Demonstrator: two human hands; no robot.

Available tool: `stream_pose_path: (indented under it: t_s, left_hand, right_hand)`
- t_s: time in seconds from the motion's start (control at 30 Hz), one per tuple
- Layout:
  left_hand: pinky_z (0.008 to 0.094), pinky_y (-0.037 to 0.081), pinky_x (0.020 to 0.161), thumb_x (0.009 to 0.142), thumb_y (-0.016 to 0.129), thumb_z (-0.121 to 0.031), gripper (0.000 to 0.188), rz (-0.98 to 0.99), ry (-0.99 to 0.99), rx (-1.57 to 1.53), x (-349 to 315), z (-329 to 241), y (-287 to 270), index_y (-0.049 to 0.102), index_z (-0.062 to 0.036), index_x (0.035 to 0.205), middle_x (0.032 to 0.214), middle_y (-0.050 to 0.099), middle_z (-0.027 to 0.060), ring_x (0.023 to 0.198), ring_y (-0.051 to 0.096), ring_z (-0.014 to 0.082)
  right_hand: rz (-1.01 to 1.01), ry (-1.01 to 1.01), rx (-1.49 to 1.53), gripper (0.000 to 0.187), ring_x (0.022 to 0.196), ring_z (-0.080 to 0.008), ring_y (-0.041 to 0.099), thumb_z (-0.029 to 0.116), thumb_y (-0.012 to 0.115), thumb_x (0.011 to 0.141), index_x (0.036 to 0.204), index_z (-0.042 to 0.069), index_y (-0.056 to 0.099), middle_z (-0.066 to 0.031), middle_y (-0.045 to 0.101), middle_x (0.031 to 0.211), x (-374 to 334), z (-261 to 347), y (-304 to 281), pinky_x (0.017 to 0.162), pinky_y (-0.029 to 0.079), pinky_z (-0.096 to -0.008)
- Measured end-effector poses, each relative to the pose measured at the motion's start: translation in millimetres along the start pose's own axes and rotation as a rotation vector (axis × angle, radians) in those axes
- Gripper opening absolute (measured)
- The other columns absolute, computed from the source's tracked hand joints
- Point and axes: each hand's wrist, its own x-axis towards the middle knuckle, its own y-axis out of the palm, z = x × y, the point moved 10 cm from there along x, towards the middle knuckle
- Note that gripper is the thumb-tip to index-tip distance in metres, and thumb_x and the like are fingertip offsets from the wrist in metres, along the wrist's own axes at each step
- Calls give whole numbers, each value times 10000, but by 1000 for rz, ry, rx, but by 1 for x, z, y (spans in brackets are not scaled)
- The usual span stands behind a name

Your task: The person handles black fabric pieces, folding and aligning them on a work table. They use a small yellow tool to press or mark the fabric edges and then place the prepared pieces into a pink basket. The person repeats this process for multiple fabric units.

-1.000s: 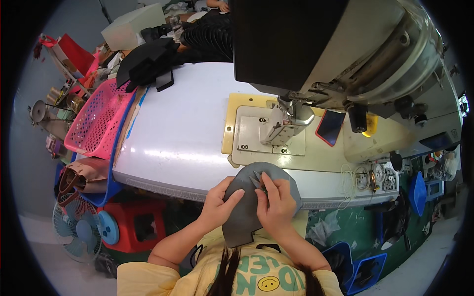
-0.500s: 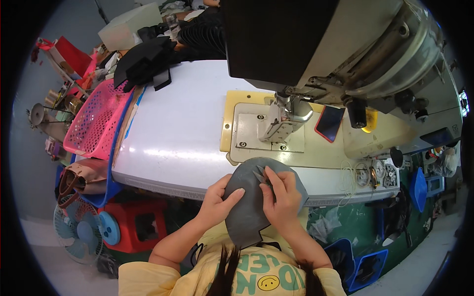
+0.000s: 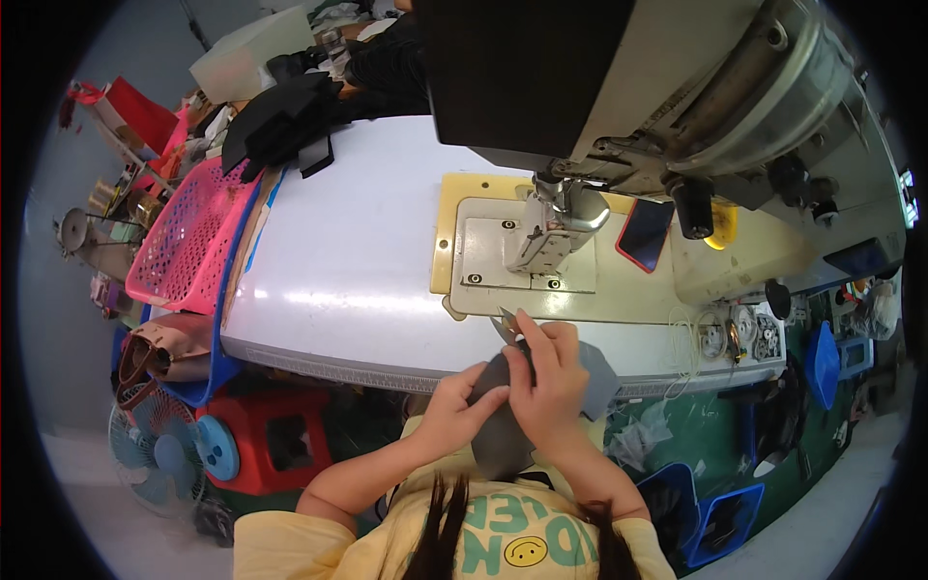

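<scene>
1. At the near edge of the white worktable (image 3: 319, 319), holding up the grey panel (image 3: 503, 435), nearer the body than the sewing-machine post (image 3: 546, 242).
2. With the left hand (image 3: 462, 411), pinching the panel between thumb and fingers.
3. With the right hand (image 3: 549, 391), curling fingers around small pointed snips (image 3: 505, 328); not showing clearly whether also pinching the panel.
4. Since a moment ago, bending the panel from a broad, face-up spread, now showing a darker side.
5. Thereby keeping blades beyond the panel's top, probably adjusting its hold rather than cutting.
</scene>
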Motion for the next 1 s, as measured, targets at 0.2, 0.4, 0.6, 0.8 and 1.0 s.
stream_pose_path:
  t_s: [0.2,0.4,0.6,0.8,1.0]
  left_hand:
    - [241,471,765,888,566,-83,310,-78,-26,-154,7,-6,-24,511,31,1171,966,616,63,848,562,85]
    - [244,470,796,886,568,-69,335,-54,-11,-117,4,-6,-19,488,51,1189,1019,609,70,900,566,96]
    - [249,468,757,889,561,-78,279,-86,19,-70,2,-7,-13,521,37,1140,931,624,63,838,562,93]
    - [262,466,749,882,560,-65,277,-31,50,102,-5,-8,-3,518,28,1139,929,629,93,828,569,115]
    - [267,465,767,877,561,-63,340,-72,71,-14,-1,0,-5,486,24,1197,940,628,109,833,575,131]
  right_hand:
    - [101,48,-26,339,555,-191,540,66,698,756,1086,53,620,-81,531,868,-11,-11,-10,470,436,-296]
    - [49,77,-2,334,579,-201,557,60,675,781,1105,36,595,-86,531,873,-21,-10,-2,491,451,-303]
    - [24,122,48,340,643,-222,582,52,664,787,1114,28,575,-90,528,875,-16,-10,7,519,468,-304]
    - [-14,122,124,329,651,-210,571,73,674,784,1094,39,572,-85,519,859,17,-1,-5,534,462,-311]
    - [288,692,594,157,568,-48,417,123,671,814,795,2,572,7,500,612,-12,-74,15,506,347,-211]
